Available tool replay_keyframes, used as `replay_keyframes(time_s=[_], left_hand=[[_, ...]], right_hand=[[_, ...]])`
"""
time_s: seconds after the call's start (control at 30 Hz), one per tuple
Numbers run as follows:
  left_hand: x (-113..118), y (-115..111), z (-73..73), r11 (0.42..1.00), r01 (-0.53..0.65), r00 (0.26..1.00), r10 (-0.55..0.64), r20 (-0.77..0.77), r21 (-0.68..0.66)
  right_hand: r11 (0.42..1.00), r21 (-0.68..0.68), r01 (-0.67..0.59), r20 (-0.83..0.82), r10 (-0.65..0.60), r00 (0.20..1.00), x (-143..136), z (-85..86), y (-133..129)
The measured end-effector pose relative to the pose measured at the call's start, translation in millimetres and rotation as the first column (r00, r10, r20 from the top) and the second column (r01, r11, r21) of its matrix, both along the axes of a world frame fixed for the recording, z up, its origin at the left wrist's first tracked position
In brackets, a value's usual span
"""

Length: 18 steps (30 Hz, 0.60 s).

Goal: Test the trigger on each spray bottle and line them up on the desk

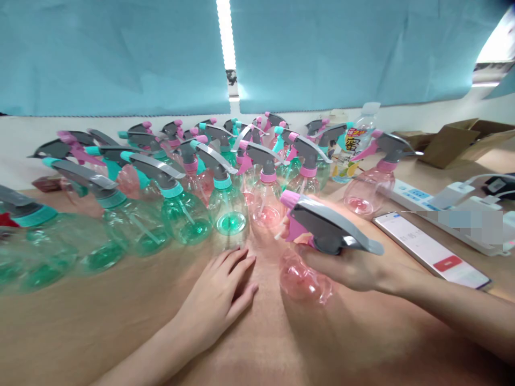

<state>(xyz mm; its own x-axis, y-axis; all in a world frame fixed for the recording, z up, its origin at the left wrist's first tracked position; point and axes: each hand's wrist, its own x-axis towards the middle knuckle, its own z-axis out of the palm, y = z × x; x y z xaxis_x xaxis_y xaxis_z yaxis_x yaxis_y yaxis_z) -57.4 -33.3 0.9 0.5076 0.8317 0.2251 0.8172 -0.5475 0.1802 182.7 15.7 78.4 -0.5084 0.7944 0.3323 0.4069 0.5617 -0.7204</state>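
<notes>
My right hand is wrapped round the neck of a pink spray bottle, whose grey and pink spray head points to the left. The bottle is slightly tilted, just above or on the table. My left hand lies flat on the table with its fingers spread, holding nothing. Beyond it stand a green spray bottle and a pink spray bottle, both with grey spray heads.
Several more green and pink spray bottles crowd the table at the left and back. To the right are a phone, a white power strip with plugs, a labelled clear bottle and an open cardboard box.
</notes>
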Motion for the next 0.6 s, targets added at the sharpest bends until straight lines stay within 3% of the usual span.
replay_keyframes(time_s=[0.13,0.27,0.43,0.6], left_hand=[[0,0,-0.1,1.000,-0.003,1.000,0.003,0.014,-0.003],[0,0,0.1,1.000,-0.002,1.000,0.002,0.020,0.006],[0,-1,-0.4,1.000,-0.008,1.000,0.008,0.021,0.002],[0,-1,1.1,1.000,-0.006,1.000,0.006,0.023,-0.006]], right_hand=[[0.999,0.002,-0.051,-0.152,0.051,0.987,-5,7.1,-2],[0.989,-0.120,-0.086,-0.210,0.060,0.976,-9,5.0,0],[0.984,-0.174,-0.032,-0.212,-0.006,0.977,-13,-3.3,3],[0.993,-0.115,0.021,-0.179,-0.042,0.983,-16,4.8,1]])
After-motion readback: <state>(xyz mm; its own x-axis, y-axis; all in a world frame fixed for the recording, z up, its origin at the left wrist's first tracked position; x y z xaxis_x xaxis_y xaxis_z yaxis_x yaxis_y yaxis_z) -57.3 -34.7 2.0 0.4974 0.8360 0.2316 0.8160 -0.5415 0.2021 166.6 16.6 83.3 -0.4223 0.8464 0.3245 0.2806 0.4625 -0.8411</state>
